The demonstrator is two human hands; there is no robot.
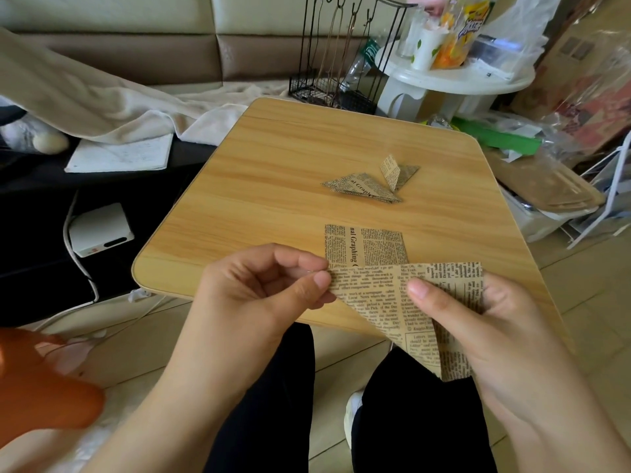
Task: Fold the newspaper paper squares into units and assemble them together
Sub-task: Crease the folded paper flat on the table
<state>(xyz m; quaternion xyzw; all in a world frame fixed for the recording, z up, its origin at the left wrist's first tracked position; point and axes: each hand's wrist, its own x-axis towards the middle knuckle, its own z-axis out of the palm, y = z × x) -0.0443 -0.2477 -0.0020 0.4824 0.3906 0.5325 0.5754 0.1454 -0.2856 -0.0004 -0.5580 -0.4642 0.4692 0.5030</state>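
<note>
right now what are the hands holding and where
A folded newspaper sheet: the left hand pinches its left corner, the right hand grips its right side.

A newspaper-print paper square, folded into a triangle, is held above the table's near edge, its point hanging down. A flat paper is laid on the table just behind it. Two folded units, overlapping, are set farther back.

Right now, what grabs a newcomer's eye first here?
Both hands at the near table edge: left hand and right hand pinch a newspaper-print sheet folded into a triangle. Behind it an unfolded square lies flat; two folded units sit mid-table.
</note>
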